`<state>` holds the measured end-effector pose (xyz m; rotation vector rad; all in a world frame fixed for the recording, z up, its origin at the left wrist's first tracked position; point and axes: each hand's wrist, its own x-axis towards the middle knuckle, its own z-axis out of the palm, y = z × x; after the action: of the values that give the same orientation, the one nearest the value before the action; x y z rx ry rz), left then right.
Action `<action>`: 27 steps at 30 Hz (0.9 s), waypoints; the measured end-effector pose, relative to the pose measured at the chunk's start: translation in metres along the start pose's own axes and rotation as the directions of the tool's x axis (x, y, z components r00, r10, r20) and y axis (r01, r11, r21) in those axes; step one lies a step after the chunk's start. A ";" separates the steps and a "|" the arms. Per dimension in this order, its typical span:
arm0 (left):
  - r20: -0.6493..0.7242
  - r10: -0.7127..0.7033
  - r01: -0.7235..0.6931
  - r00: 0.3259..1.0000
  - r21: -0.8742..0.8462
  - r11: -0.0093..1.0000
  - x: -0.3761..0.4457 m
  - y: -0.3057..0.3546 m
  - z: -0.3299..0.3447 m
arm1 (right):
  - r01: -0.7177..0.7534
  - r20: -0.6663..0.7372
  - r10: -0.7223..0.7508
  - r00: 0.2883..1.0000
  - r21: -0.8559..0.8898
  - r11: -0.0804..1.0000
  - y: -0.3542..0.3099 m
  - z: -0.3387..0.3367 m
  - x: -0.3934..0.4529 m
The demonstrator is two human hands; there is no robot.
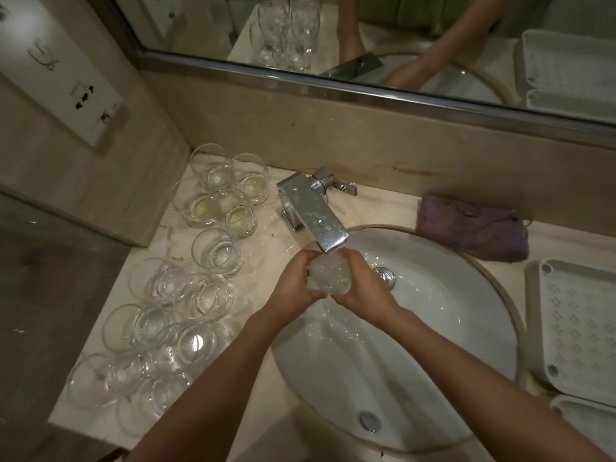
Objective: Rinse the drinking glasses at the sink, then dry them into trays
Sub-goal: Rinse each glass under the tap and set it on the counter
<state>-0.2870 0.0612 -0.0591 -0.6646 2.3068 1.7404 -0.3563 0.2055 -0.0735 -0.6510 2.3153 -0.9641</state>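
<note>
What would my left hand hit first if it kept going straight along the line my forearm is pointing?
The left hand already grips the glass under the faucet. Pushed further up and right, it would likely meet the faucet spout first, though depth is hard to judge here.

Both bare forearms extend forward from the lower edge and converge at centre. Left hand (pixel 293 283): fingers curled, gripping the left side of a glass (pixel 328 273). Right hand (pixel 361 283): fingers curled round the right side of the same glass, thumb towards the body. The two hands face each other, wrists nearly level.
</note>
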 end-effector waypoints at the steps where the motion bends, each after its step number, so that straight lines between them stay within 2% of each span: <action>1: -0.006 0.039 -0.039 0.999 0.018 0.999 0.001 0.000 0.001 | -0.015 -0.039 0.018 0.999 0.056 0.998 0.001 0.003 -0.002; 3: 0.022 0.052 -0.053 0.998 0.020 0.998 0.003 -0.002 0.000 | -0.093 -0.051 0.108 0.993 0.228 0.969 0.001 0.005 -0.003; 6: 0.069 -0.026 0.030 0.997 -0.058 0.998 0.004 -0.010 -0.007 | -0.233 0.013 0.256 0.967 0.462 0.856 -0.006 0.003 -0.004; 12: 0.139 -0.042 0.041 0.989 0.006 0.999 -0.002 -0.024 0.001 | -0.331 0.042 0.383 0.923 0.593 0.734 -0.006 0.006 -0.007; 14: 0.127 -0.042 0.038 0.991 0.033 0.999 -0.003 -0.022 0.007 | -0.370 0.086 0.436 0.896 0.689 0.623 -0.008 0.011 -0.008; 17: 0.067 -0.045 0.053 0.997 -0.136 0.989 0.002 -0.016 0.011 | -0.399 0.189 0.470 0.862 0.826 0.398 -0.008 0.013 -0.005; 20: 0.062 -0.082 0.095 0.995 -0.258 0.961 0.006 -0.011 0.006 | -0.439 0.292 0.429 0.855 0.848 0.298 -0.003 0.005 0.000; 22: 0.091 -0.106 0.127 0.990 -0.275 0.953 0.008 -0.009 0.002 | -0.468 0.314 0.410 0.856 0.808 0.358 0.001 -0.002 0.002; 24: 0.132 -0.177 0.213 0.975 -0.336 0.917 0.011 -0.005 -0.001 | -0.457 0.276 0.393 0.877 0.733 0.504 0.007 -0.007 0.005; 27: 0.202 -0.229 0.290 0.952 -0.359 0.887 0.015 0.001 -0.006 | -0.401 0.292 0.275 0.916 0.684 0.610 0.012 -0.017 0.015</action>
<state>-0.3001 0.0521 -0.0626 -0.8258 1.6937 2.0445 -0.3809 0.2126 -0.0766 0.0651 1.5892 -1.4495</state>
